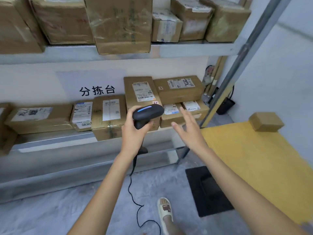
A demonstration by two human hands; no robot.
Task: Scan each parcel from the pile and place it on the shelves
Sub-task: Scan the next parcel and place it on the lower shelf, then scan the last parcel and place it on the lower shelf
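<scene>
Grey metal shelves [186, 48] fill the upper and centre left of the frame and already carry most of the load. The upper shelf holds a row of large cardboard parcels [64, 21] across the top of the frame. The lower shelf [55, 138], at centre, holds a second row of flatter parcels [40, 117], stacked two high at centre right, with shipping labels facing up or outward. Judgement: the bulk of the shelving work appears done.

The yellow platform [250, 167] occupies the right of the frame. Only one small brown parcel [265, 122] is visible on it, at the upper right corner, well apart from both hands. Judgement: this item is probably left to scan and shelve; whether more of the pile lies outside the frame cannot be told.

The left hand [133, 131], at centre, is clamped around the grip of the black barcode scanner [147, 113], whose cable [133, 192] trails down to the floor. The right hand [188, 128], just right of centre, holds nothing, with fingers spread and straight, near the stacked parcels on the lower shelf.
</scene>
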